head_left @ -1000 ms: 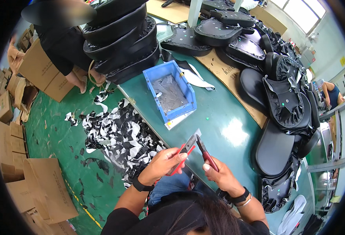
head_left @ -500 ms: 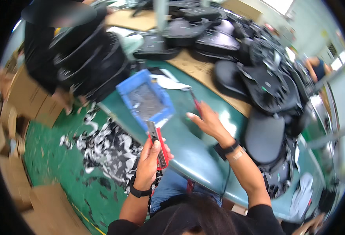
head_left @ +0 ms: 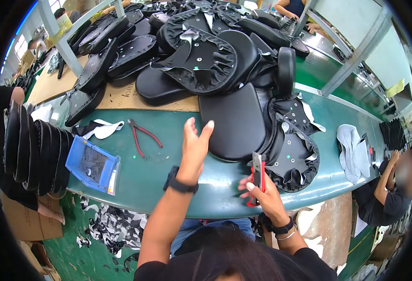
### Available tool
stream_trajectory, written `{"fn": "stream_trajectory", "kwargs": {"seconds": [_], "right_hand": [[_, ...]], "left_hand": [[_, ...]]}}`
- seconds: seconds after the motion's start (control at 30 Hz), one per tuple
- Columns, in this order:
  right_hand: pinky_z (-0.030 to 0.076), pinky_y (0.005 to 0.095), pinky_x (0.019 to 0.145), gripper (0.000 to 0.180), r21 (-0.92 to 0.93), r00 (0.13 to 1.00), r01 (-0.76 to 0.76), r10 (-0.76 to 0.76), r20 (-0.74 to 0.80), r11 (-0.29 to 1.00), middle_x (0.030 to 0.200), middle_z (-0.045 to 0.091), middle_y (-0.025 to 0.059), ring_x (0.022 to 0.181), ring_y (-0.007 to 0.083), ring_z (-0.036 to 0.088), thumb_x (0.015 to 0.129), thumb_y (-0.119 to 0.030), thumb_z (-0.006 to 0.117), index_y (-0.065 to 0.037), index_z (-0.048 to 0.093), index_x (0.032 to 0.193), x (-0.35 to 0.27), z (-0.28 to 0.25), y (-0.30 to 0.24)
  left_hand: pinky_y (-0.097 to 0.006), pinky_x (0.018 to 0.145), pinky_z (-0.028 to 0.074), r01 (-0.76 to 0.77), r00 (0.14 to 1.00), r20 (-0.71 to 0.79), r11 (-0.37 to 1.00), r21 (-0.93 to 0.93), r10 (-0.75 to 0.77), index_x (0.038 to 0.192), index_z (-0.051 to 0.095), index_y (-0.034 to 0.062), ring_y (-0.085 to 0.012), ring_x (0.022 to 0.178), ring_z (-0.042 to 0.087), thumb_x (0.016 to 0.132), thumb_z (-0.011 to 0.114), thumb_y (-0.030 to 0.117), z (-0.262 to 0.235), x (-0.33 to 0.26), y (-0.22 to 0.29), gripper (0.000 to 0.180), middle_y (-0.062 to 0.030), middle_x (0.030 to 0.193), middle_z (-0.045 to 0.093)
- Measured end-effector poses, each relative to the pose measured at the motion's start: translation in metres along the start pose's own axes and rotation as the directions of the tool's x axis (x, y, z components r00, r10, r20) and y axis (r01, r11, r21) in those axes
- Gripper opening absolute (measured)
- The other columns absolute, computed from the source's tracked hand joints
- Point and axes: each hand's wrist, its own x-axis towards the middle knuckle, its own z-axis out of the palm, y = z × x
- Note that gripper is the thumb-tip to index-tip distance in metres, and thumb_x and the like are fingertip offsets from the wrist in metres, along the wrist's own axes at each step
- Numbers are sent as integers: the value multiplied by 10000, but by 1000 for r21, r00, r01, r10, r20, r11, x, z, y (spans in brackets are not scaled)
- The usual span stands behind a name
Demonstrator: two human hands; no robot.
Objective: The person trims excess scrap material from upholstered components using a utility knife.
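My left hand [head_left: 194,151] is raised over the green table with its fingers spread and nothing in it. It is close to the left edge of a smooth black padded seat cushion [head_left: 233,122]. In my right hand [head_left: 267,195] is a red utility knife [head_left: 258,174], its metal end pointing up and away from me. Just beyond the knife, black covered cushions with gathered edges [head_left: 292,157] lie underside up. A pair of red-handled nippers [head_left: 142,136] rests on the table, left of my left hand, jaws pointing away.
A blue bin [head_left: 91,165] holding small dark bits sits at the table's left. Stacked black cushions [head_left: 40,152] stand beyond it, and more cushions [head_left: 196,58] are heaped at the back. Grey cloth [head_left: 353,152] lies right. A co-worker [head_left: 393,185] is at far right; scraps [head_left: 114,227] cover the floor.
The utility knife has passed from my left hand to my right. My right hand has left the nippers, which now lie on the table. The view has swung right.
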Motion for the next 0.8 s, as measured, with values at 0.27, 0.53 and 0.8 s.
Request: {"fn": "stream_trajectory", "kwargs": {"seconds": [0.27,0.53,0.8], "right_hand": [[593,377,747,336,189,991,-49,71,-111,981,1234,551,291,1108,331,617,962,-156,569,-13,409,1220,0,-23,16],[494,320,927,786,553,993,108,-60,-105,826,1211,581,101,1042,184,610,718,-170,848,5,402,1341,-5,-13,-2],[481,282,658,315,-81,941,162,-130,312,983,982,707,110,735,136,597,855,-195,717,-32,520,1040,-3,-11,-64]], "left_hand": [[-340,945,459,224,931,331,956,-188,-153,1246,510,-65,-219,1051,593,788,778,225,-4,28,13,605,-135,1147,629],[-432,1049,422,246,875,482,904,-350,-51,1446,336,-3,-276,1269,487,854,699,226,-72,-53,-15,731,-182,1412,454],[-391,1021,436,-36,999,-36,844,-535,20,1501,260,94,-240,1185,524,956,597,349,-116,-89,-6,689,-155,1343,487]]}}
